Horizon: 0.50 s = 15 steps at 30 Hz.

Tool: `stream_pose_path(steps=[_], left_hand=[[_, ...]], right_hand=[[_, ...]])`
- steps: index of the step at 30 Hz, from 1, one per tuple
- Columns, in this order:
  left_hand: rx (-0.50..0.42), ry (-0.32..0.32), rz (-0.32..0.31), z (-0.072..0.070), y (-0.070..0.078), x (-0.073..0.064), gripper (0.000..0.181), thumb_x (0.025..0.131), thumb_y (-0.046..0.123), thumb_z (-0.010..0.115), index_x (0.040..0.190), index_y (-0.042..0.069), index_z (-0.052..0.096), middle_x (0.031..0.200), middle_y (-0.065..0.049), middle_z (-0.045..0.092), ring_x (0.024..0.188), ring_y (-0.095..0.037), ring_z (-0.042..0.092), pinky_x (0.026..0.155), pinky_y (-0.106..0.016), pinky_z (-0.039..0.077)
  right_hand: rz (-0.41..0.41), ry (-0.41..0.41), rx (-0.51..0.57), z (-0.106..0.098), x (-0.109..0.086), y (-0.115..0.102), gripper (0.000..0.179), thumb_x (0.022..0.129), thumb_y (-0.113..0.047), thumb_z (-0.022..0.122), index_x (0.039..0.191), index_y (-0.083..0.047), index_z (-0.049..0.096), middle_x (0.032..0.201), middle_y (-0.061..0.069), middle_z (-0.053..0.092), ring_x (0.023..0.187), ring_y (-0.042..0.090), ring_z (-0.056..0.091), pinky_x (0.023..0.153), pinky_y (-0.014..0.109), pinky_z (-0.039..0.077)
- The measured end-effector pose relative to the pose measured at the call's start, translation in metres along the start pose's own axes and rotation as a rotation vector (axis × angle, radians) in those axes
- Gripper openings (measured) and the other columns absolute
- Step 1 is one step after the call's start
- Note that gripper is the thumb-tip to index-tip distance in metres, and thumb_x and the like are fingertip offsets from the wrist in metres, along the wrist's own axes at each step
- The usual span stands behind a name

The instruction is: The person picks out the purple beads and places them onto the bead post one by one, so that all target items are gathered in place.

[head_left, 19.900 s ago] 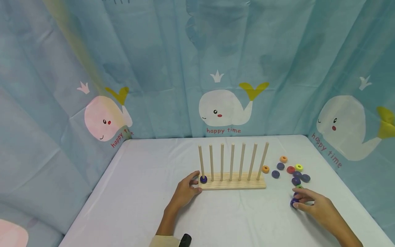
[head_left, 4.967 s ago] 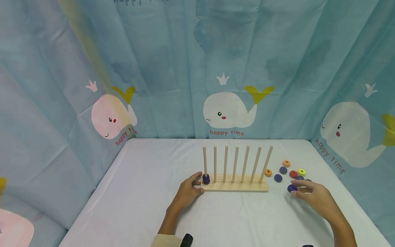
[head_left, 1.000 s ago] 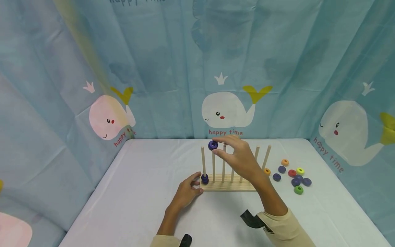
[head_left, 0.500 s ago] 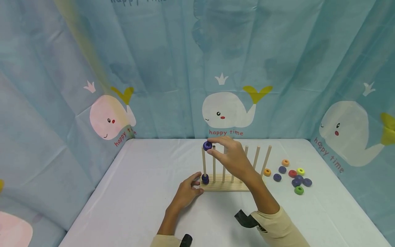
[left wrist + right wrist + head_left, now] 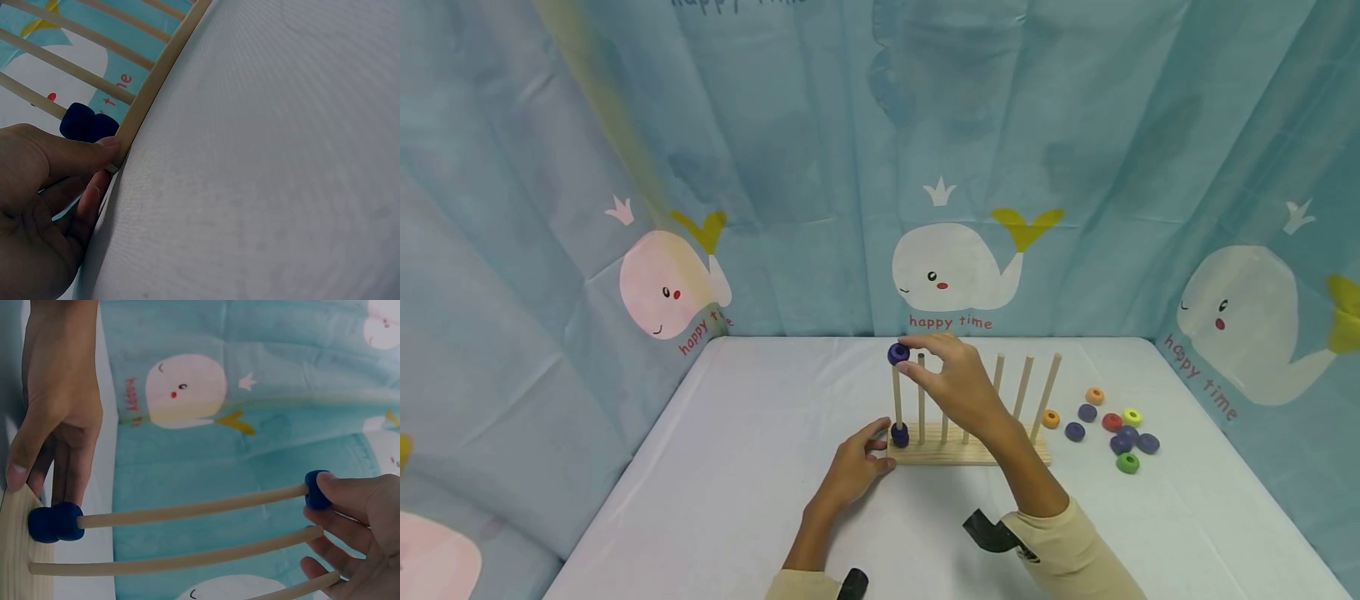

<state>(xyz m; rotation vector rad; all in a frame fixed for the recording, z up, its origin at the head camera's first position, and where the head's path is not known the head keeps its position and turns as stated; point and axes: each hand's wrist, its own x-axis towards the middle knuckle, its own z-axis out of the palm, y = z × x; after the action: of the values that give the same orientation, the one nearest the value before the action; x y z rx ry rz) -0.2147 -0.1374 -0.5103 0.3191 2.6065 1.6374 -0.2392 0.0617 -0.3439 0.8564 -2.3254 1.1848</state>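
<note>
A wooden peg rack (image 5: 955, 453) with a row of upright pegs stands on the white table. My left hand (image 5: 850, 467) grips the left end of its base; the left wrist view has the thumb (image 5: 87, 153) on the edge. Two dark blue beads (image 5: 899, 435) sit stacked at the foot of the leftmost peg. At that peg's top, my right hand (image 5: 962, 387) pinches another dark blue bead (image 5: 898, 354) between thumb and fingers. In the right wrist view this bead (image 5: 314, 496) is at the peg's tip, while the other fingers reach past the neighbouring peg tips.
Loose beads lie right of the rack: several dark blue ones (image 5: 1121, 444), a green one (image 5: 1127, 462), a red one (image 5: 1112, 422), a yellow one (image 5: 1132, 417) and two orange ones (image 5: 1095, 396). A blue whale-print curtain (image 5: 820, 167) hangs behind the table (image 5: 715, 467).
A second bead has joined the first on the leftmost peg. My right hand has carried another blue bead left from the loose beads to that peg's top. My left hand stays on the rack.
</note>
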Motion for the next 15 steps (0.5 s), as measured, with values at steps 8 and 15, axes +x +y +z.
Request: stream_pose_path(steps=[8, 15], left_hand=[[0.003, 0.012, -0.016, 0.0017, 0.0015, -0.0008, 0.065, 0.087, 0.011, 0.071, 0.147, 0.014, 0.044, 0.139, -0.002, 0.053, 0.114, -0.02, 0.059, 0.096, -0.045, 0.046], [-0.002, 0.008, -0.013, 0.0012, 0.0002, 0.0006, 0.066, 0.087, 0.01, 0.071, 0.147, 0.014, 0.044, 0.141, -0.002, 0.052, 0.114, -0.019, 0.059, 0.096, -0.043, 0.046]], right_hand=[[-0.006, 0.008, -0.006, 0.0027, 0.0014, 0.0002, 0.034, 0.09, -0.025, 0.072, 0.121, -0.013, 0.068, 0.118, -0.004, 0.067, 0.116, 0.013, 0.056, 0.095, 0.039, 0.046], [-0.018, 0.002, -0.016, 0.0041, 0.0023, 0.0004, 0.034, 0.089, -0.024, 0.072, 0.12, -0.012, 0.068, 0.117, -0.003, 0.067, 0.114, 0.014, 0.056, 0.092, 0.04, 0.046]])
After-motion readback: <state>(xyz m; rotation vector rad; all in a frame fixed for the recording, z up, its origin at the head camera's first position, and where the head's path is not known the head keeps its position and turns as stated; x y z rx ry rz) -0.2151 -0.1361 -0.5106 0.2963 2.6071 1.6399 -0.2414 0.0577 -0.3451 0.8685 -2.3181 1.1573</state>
